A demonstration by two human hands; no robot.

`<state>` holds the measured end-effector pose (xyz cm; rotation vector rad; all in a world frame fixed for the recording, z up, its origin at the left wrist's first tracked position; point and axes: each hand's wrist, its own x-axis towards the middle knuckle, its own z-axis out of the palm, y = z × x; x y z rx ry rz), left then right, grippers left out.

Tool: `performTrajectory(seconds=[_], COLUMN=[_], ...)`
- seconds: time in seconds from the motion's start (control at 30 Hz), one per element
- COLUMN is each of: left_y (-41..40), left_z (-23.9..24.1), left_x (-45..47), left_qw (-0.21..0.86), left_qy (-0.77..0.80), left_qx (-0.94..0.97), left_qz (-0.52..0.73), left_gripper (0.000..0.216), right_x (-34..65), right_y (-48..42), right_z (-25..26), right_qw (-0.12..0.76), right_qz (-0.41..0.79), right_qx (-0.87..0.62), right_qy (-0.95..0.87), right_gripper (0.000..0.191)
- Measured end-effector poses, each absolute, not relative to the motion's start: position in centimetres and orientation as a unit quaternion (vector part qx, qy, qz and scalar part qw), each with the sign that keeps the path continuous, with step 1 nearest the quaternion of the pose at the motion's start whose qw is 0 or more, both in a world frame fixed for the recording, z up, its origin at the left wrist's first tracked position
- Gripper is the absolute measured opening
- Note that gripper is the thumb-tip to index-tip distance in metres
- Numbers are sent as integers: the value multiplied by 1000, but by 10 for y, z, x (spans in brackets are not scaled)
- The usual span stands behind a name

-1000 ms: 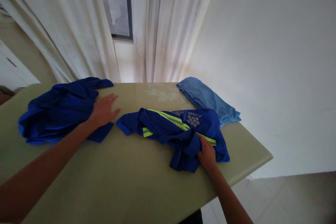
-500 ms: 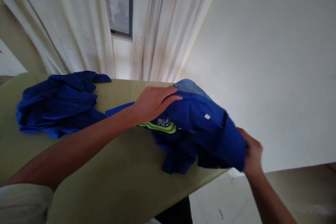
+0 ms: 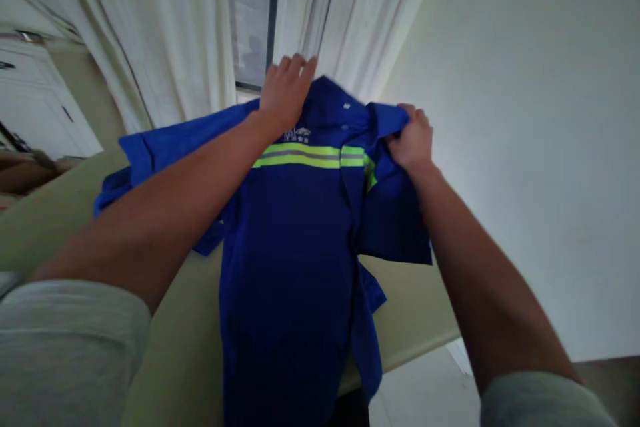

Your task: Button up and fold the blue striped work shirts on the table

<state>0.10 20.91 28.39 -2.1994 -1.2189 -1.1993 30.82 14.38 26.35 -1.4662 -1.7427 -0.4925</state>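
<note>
A royal-blue cloth short-sleeved shirt with a yellow-green and grey chest band hangs spread open above the pale green surface, its hem out of frame. The left hand and right hand each grasp it, one on either side of the collar. Beyond stand long off-white fabric curtains and a plain white wall.
</note>
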Motion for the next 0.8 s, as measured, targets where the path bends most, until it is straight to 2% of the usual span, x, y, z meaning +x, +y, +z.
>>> performTrajectory(seconds=[0.03, 0.07, 0.13, 0.2, 0.23, 0.3, 0.37, 0.47, 0.63, 0.8], left_y=[212, 210, 191, 160, 144, 116, 102, 112, 143, 116], left_z=[259, 230, 159, 80, 40, -29, -77, -106, -105, -113], left_x=[0, -2, -9, -17, -22, -32, -43, -63, -79, -85], left_qw=[183, 171, 110, 10, -29, -66, -69, -65, -64, -40], left_qy=[-444, -457, -470, -465, -470, -481, -497, -466, -421, -419], left_qx=[-764, -758, -778, -826, -842, -854, -851, -871, -895, -896], left_qz=[-431, -433, -403, -318, -265, -185, -155, -139, -130, -140], left_gripper=[44, 46, 39, 34, 35, 45, 56, 64, 65, 64], right_x=[293, 279, 255, 236, 229, 223, 224, 234, 241, 229], right_y=[151, 151, 135, 101, 81, 40, 3, -30, -47, -52], right_z=[245, 221, 157, 83, 47, -13, -52, -70, -49, -3], right_qw=[367, 373, 392, 335, 290, 213, 175, 144, 85, -13], right_qz=[-220, -233, -197, -84, -26, 58, 81, 91, 95, 157], right_qx=[-596, -602, -585, -563, -561, -576, -610, -654, -698, -670], right_qy=[-680, -667, -682, -751, -775, -787, -769, -737, -705, -725], right_gripper=[53, 57, 46, 35, 35, 54, 66, 65, 56, 23])
